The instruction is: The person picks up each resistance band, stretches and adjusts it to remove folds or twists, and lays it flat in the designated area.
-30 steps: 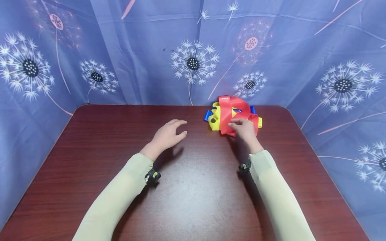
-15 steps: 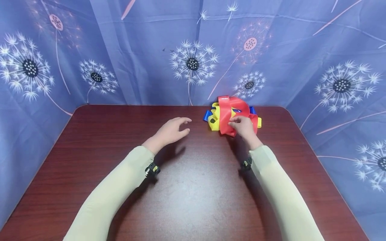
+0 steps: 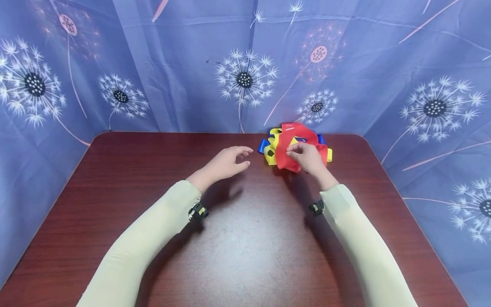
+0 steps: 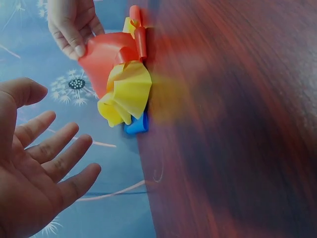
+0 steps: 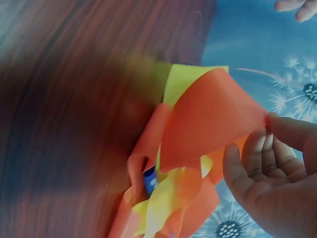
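Note:
A loose heap of ribbons lies at the table's back edge, right of centre in the head view. Its top layer is a wide red ribbon (image 3: 284,149), with looped yellow ribbon (image 3: 270,160) and blue ribbon (image 3: 263,146) peeking out at the sides. My right hand (image 3: 308,158) pinches the red ribbon between thumb and fingertip; the right wrist view shows this red fold (image 5: 213,114) drawn up into a point at the fingers. Left of the heap, my left hand (image 3: 226,164) hovers over the table with fingers spread and relaxed, holding nothing.
The dark red wooden table (image 3: 238,256) runs back to a blue curtain (image 3: 184,76) printed with dandelions, which also closes off both sides. Black wrist cameras sit at the left cuff (image 3: 197,212) and the right cuff (image 3: 316,207).
My left hand has moved right and slightly farther back, closer to the ribbons. The right hand has shifted a little left, and the red ribbon's upper strip now leans and spreads differently.

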The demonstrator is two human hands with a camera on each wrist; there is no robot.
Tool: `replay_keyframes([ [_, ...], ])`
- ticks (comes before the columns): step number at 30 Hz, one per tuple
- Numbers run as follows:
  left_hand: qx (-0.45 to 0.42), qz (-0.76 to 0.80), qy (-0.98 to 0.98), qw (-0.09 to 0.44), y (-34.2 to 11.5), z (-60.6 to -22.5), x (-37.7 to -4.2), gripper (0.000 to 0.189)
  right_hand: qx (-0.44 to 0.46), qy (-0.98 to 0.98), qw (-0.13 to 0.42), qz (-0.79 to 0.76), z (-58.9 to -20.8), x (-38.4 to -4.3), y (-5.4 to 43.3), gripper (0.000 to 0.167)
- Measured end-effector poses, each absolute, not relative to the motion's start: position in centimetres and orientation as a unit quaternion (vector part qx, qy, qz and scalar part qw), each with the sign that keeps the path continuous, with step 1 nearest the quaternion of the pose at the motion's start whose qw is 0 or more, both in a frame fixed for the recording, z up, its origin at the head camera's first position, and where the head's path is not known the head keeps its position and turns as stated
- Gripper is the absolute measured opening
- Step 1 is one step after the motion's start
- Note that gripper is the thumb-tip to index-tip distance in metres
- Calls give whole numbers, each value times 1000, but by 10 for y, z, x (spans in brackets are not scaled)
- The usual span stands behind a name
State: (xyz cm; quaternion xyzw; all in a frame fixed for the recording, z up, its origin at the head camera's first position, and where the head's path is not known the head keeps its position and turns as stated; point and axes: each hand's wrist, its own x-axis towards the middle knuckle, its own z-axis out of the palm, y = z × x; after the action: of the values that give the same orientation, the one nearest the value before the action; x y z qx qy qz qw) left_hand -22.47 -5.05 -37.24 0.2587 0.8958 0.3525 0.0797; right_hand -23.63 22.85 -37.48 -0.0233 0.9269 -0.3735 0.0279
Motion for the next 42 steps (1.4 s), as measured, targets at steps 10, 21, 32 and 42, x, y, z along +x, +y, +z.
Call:
replay_keyframes([
  [10, 301, 327, 894, 61, -44, -363, -224, 50, -70, 918, 42, -389, -365, -227, 207, 18],
  [21, 319, 299, 895, 86, -40, -362, -220, 54, -97, 920, 72, -373, -354, -214, 202, 15],
  [32, 326, 288, 895, 97, -38, -360, -219, 57, -138, 923, 73, -351, -342, -204, 199, 11],
  [42, 354, 315, 874, 105, -39, -357, -214, 54, -174, 923, 74, -335, -330, -193, 191, 9],
])
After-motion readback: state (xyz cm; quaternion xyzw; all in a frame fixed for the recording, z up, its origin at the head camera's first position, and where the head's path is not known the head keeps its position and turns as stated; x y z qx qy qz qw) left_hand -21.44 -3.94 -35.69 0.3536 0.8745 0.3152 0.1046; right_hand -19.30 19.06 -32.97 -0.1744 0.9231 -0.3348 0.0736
